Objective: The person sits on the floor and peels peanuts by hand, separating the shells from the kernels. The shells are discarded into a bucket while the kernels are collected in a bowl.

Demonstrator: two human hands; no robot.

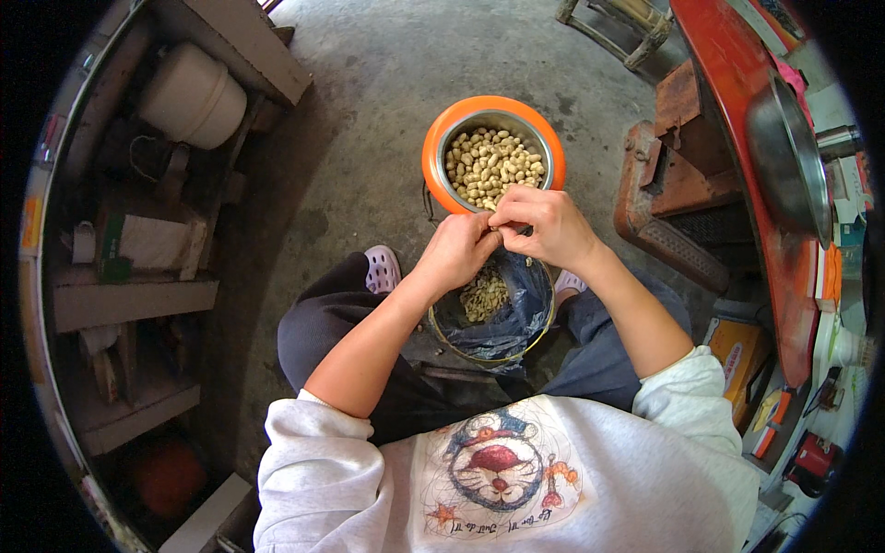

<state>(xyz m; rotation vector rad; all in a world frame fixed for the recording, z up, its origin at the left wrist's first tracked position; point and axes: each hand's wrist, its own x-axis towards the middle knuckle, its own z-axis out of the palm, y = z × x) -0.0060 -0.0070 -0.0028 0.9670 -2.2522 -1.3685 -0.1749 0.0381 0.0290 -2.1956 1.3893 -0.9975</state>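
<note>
My left hand (458,250) and my right hand (545,220) meet at the fingertips, between the pot and the bin. They pinch a small thing that looks like a peanut, mostly hidden by the fingers. Just beyond them stands an orange-rimmed metal pot (437,148) holding many unshelled peanuts (492,162). Below my hands, between my legs, is a round bin (529,356) lined with a dark plastic bag (515,332). Broken peanut shells (484,296) lie inside the bag, partly covered by my left hand.
Wooden shelves (138,304) on the left hold a white bucket (197,97) and other items. A red tabletop (753,152) with a metal basin (788,159) runs along the right, above a rusty metal pedal base (677,207). A bamboo stool (622,27) stands on the concrete floor (359,138).
</note>
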